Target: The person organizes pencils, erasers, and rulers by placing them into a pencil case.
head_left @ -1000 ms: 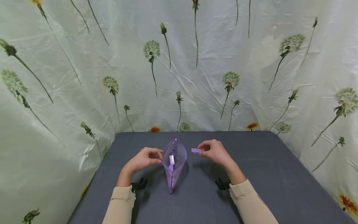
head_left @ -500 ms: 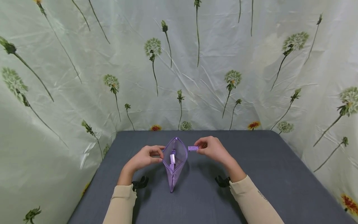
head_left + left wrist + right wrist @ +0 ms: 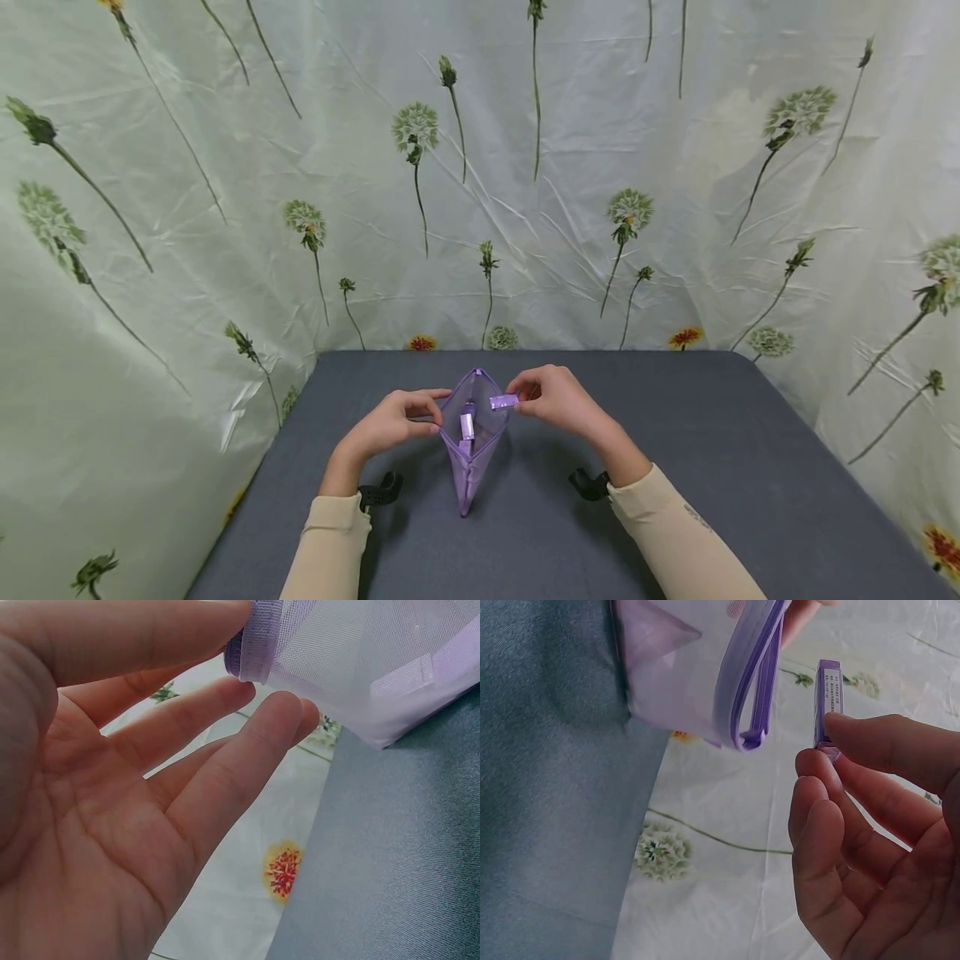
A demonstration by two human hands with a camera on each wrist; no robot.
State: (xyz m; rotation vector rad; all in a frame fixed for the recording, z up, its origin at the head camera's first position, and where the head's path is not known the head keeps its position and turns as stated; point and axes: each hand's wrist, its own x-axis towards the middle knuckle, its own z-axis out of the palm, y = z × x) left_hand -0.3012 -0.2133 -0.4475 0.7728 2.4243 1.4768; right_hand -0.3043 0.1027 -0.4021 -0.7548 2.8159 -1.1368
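In the head view a purple mesh zip pouch [image 3: 466, 482] stands upright on the table with its mouth spread wide. My left hand [image 3: 392, 423] pinches the pouch's left rim between thumb and fingers; the left wrist view shows the purple zip edge [image 3: 256, 641] at the fingertips. Several small shiny purple boxes [image 3: 467, 427] lie inside the pouch, partly hidden by its front. My right hand [image 3: 557, 402] pinches the end of another small purple box [image 3: 503, 402], held at the right side of the mouth. Small print on that box's side [image 3: 829, 690] is too tiny to read.
A dark grey cloth-covered table [image 3: 720, 467] lies beneath both hands. Behind and beside it hangs a pale curtain [image 3: 345, 150] printed with dandelions. Each wrist wears a black strap mount [image 3: 380, 490].
My right hand has moved left with the small purple box, from beside the pouch to its right rim. The left hand keeps its grip on the rim.
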